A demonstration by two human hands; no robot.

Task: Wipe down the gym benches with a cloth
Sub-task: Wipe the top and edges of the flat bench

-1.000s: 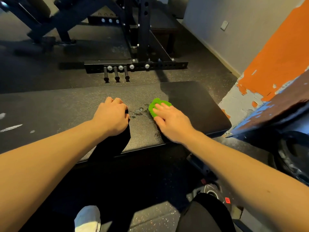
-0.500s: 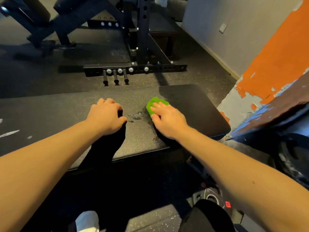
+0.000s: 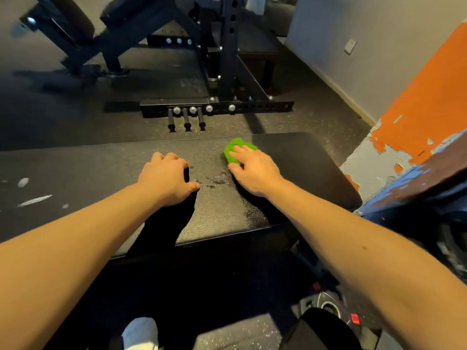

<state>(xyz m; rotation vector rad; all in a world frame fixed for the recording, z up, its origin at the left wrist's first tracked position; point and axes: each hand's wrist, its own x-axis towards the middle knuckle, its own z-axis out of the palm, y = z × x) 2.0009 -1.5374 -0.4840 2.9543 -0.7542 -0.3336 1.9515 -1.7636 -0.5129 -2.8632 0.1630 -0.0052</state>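
Observation:
A black padded gym bench [image 3: 303, 173] runs across the view in front of me. My right hand [image 3: 255, 170] presses a bunched green cloth [image 3: 236, 150] onto the pad near its far edge, fingers lying over the cloth. Wet drops [image 3: 217, 179] glisten on the pad between my hands. My left hand [image 3: 165, 178] rests on the pad with its fingers curled. A dark patch shows between its thumb and fingers, and I cannot tell whether it holds anything.
White smears [image 3: 34, 200] mark the bench's left part. Beyond it stand a black rack base with pegs [image 3: 187, 114] and an inclined bench [image 3: 126, 18]. A peeling orange and blue block [image 3: 414, 152] sits at right. Weight plates [image 3: 328, 306] lie by my feet.
My right hand has slid the green cloth a little toward the far edge of the pad. My left hand has stayed curled in about the same spot.

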